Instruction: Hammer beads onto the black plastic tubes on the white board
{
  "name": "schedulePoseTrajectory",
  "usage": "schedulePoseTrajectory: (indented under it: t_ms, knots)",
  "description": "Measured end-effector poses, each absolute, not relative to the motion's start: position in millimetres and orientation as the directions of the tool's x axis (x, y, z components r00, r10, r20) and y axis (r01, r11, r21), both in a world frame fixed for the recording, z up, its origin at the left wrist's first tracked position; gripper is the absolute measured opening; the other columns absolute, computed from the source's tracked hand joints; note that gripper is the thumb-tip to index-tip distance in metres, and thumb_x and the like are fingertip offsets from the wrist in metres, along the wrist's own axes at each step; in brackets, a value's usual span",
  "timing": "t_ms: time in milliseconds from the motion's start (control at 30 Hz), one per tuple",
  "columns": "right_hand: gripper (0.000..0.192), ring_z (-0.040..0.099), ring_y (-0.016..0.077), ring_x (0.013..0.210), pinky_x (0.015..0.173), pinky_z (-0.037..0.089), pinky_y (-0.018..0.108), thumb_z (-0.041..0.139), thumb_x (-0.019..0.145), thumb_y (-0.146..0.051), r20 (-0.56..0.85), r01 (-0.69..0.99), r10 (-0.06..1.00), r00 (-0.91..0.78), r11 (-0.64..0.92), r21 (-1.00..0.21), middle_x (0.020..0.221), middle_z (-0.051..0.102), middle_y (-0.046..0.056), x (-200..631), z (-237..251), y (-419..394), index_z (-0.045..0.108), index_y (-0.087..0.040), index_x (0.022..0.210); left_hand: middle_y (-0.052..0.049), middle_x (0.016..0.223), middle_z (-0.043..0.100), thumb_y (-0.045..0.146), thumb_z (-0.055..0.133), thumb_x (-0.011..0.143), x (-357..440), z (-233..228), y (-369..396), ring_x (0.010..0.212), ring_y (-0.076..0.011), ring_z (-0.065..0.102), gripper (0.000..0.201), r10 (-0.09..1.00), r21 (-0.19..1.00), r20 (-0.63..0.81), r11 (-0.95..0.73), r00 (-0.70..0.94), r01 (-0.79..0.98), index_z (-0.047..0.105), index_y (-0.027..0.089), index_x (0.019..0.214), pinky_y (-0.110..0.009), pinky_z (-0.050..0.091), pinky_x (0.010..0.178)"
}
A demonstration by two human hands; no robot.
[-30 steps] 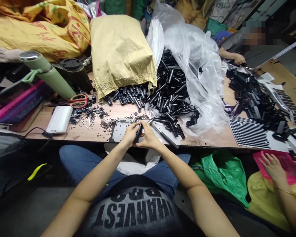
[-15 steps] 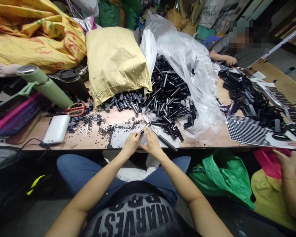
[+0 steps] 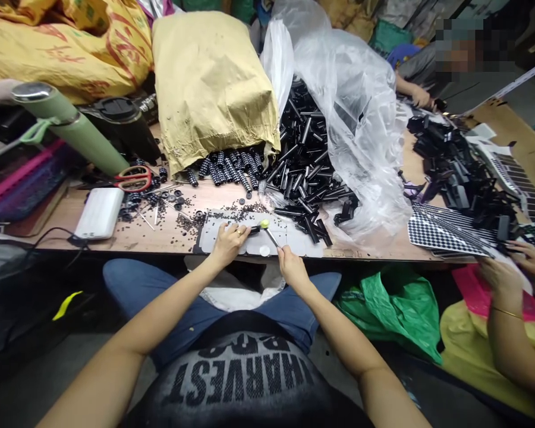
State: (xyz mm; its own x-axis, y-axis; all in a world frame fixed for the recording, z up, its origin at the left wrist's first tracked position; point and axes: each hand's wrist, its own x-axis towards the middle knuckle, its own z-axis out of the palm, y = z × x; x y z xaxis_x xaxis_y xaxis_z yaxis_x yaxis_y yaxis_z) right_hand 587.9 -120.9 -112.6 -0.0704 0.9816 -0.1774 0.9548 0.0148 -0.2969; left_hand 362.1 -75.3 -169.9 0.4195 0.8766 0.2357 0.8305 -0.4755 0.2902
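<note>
My left hand (image 3: 229,242) lies over the grey-white mat (image 3: 211,229) at the table's front edge, fingers closed on a short black tube (image 3: 254,229). My right hand (image 3: 293,266) grips a slim metal rod (image 3: 273,238), its lower end hidden in the fingers. The rod's upper end meets a small yellow-green piece (image 3: 264,224) at the tip of the black tube; whether that piece belongs to the rod or the tube I cannot tell. A small white disc (image 3: 264,251) lies on the mat between my hands. Tiny dark bits (image 3: 249,208) are scattered behind.
A heap of black tubes (image 3: 301,172) spills from a clear plastic bag (image 3: 361,119). Checkered pieces (image 3: 227,172) lie below a yellow sack (image 3: 214,83). Left stand scissors (image 3: 134,178), a white box (image 3: 98,213) and a green flask (image 3: 71,131). Another person's hands (image 3: 502,273) hold checkered sheets.
My hands have moved apart, the left one leftward with the black tube. The right hand has come down and now grips the rod. The yellow-green piece and white disc have come into view.
</note>
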Motion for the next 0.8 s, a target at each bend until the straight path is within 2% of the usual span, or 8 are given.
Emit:
schedulePoseTrajectory:
  t_ms: [67, 133, 267, 333, 400, 567, 667, 800]
  knots:
    - [0.029, 0.062, 0.0198, 0.06, 0.057, 0.034, 0.026, 0.03, 0.101, -0.034, -0.205, 0.958, 0.975, -0.08, 0.018, -0.288, 0.069, 0.065, 0.006, 588.4, -107.1, -122.6, 0.053, -0.018, 0.093, -0.018, 0.123, 0.062, 0.013, 0.027, 0.095, 370.0, -172.4, -78.5, 0.118, -0.031, 0.052, 0.047, 0.887, 0.301, 0.224, -0.457, 0.404, 0.837, 0.054, 0.015, 0.134, -0.054, 0.026, 0.103]
    - [0.032, 0.062, 0.0198, 0.062, 0.058, 0.035, 0.026, 0.027, 0.101, -0.037, -0.132, 0.931, 0.986, -0.101, 0.047, -0.362, 0.07, 0.064, 0.005, 587.0, -93.3, -122.8, 0.053, -0.019, 0.092, -0.022, 0.134, 0.054, 0.021, 0.032, 0.096, 382.7, -174.2, -83.9, 0.13, -0.0328, 0.044, 0.047, 0.894, 0.312, 0.224, -0.443, 0.388, 0.84, 0.048, 0.009, 0.138, -0.055, 0.019, 0.11]
    - [0.038, 0.061, 0.0175, 0.06, 0.058, 0.039, 0.025, 0.023, 0.101, -0.043, 0.046, 0.809, 0.99, -0.136, 0.138, -0.572, 0.07, 0.063, 0.003, 569.4, -61.9, -128.6, 0.053, -0.02, 0.095, -0.026, 0.151, 0.03, 0.047, 0.043, 0.091, 405.4, -174.8, -95.7, 0.144, -0.0357, 0.02, 0.074, 0.892, 0.28, 0.198, -0.449, 0.406, 0.849, 0.033, -0.001, 0.146, -0.055, 0.007, 0.116]
    - [0.039, 0.061, 0.0166, 0.06, 0.058, 0.041, 0.025, 0.022, 0.101, -0.043, 0.082, 0.761, 0.983, -0.166, 0.181, -0.623, 0.073, 0.064, 0.004, 555.6, -59.7, -133.9, 0.053, -0.02, 0.099, -0.027, 0.152, 0.026, 0.05, 0.044, 0.089, 408.9, -175.7, -99.1, 0.145, -0.0359, 0.015, 0.08, 0.889, 0.256, 0.182, -0.456, 0.421, 0.852, 0.03, -0.004, 0.146, -0.053, 0.008, 0.117]
    - [0.039, 0.062, 0.0172, 0.064, 0.06, 0.041, 0.025, 0.022, 0.101, -0.041, 0.056, 0.776, 0.972, -0.228, 0.216, -0.593, 0.08, 0.067, 0.007, 542.1, -69.3, -138.3, 0.054, -0.019, 0.101, -0.027, 0.152, 0.026, 0.044, 0.042, 0.09, 407.9, -178.9, -100.7, 0.145, -0.0356, 0.015, 0.076, 0.883, 0.242, 0.183, -0.467, 0.433, 0.85, 0.029, -0.006, 0.146, -0.052, 0.008, 0.117]
    - [0.032, 0.064, 0.0196, 0.064, 0.059, 0.037, 0.025, 0.03, 0.101, -0.035, -0.276, 0.916, 0.911, -0.306, 0.204, -0.344, 0.079, 0.069, 0.008, 526.3, -92.6, -142.0, 0.056, -0.018, 0.095, -0.024, 0.153, 0.028, 0.029, 0.034, 0.092, 402.9, -190.4, -101.6, 0.144, -0.035, 0.02, 0.063, 0.866, 0.26, 0.223, -0.496, 0.448, 0.829, 0.03, -0.005, 0.146, -0.05, 0.015, 0.117]
    - [0.036, 0.062, 0.0184, 0.063, 0.059, 0.036, 0.025, 0.025, 0.101, -0.04, -0.187, 0.887, 0.939, -0.29, 0.19, -0.422, 0.073, 0.066, 0.005, 532.0, -79.5, -142.3, 0.055, -0.02, 0.094, -0.024, 0.152, 0.03, 0.031, 0.037, 0.093, 401.5, -189.5, -95.7, 0.144, -0.0343, 0.022, 0.063, 0.855, 0.285, 0.266, -0.511, 0.445, 0.811, 0.032, -0.004, 0.145, -0.05, 0.021, 0.115]
    - [0.043, 0.057, 0.0165, 0.058, 0.057, 0.034, 0.024, 0.02, 0.101, -0.047, -0.006, 0.821, 0.98, -0.199, 0.163, -0.547, 0.068, 0.061, 0.002, 547.2, -62.0, -135.8, 0.054, -0.02, 0.093, -0.021, 0.129, 0.056, 0.016, 0.036, 0.094, 400.6, -178.1, -87.7, 0.123, -0.0299, 0.05, 0.045, 0.916, 0.334, 0.235, -0.391, 0.326, 0.858, 0.05, 0.006, 0.136, -0.046, 0.04, 0.101]
